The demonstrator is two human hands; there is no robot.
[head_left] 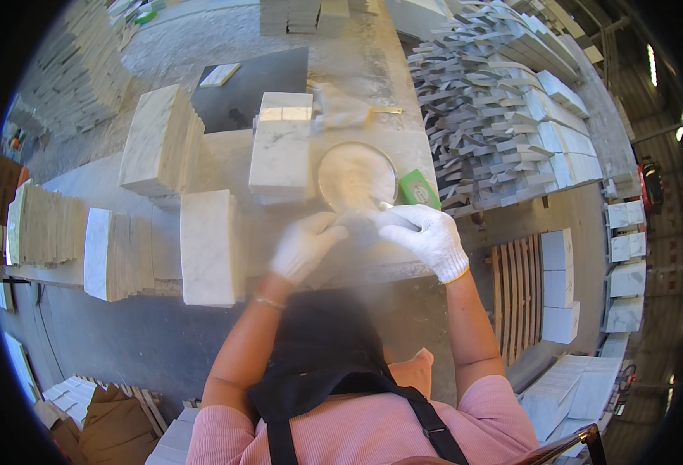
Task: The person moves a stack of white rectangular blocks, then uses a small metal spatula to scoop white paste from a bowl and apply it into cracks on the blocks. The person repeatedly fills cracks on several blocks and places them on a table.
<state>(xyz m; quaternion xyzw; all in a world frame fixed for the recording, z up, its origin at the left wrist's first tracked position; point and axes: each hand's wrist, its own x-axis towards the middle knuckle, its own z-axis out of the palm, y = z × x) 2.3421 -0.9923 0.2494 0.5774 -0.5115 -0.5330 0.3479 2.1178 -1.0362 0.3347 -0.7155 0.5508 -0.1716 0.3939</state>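
Observation:
My left hand (pixel 303 246) and my right hand (pixel 428 235), both in white knit gloves, are closed at the near rim of a round dish (pixel 357 149). Between them is a blurred grey piece (pixel 362 228), gripped from both sides; its kind is hard to make out. Pale powder (pixel 355 172) covers the dish's inside. A whitish haze hangs around my gloves. Just beyond my right hand lies a green box (pixel 418 189). Left of the dish stands a stack of white marble tiles (pixel 282 159).
More tile stacks (pixel 208 248) line the table's left part. Behind them lies a dark sheet (pixel 260 81) with one tile (pixel 220 74) on it. A crumpled cloth (pixel 341 105) sits past the dish. Many stacked stone pieces (pixel 489 116) fill the right, above a wooden pallet (pixel 516 298).

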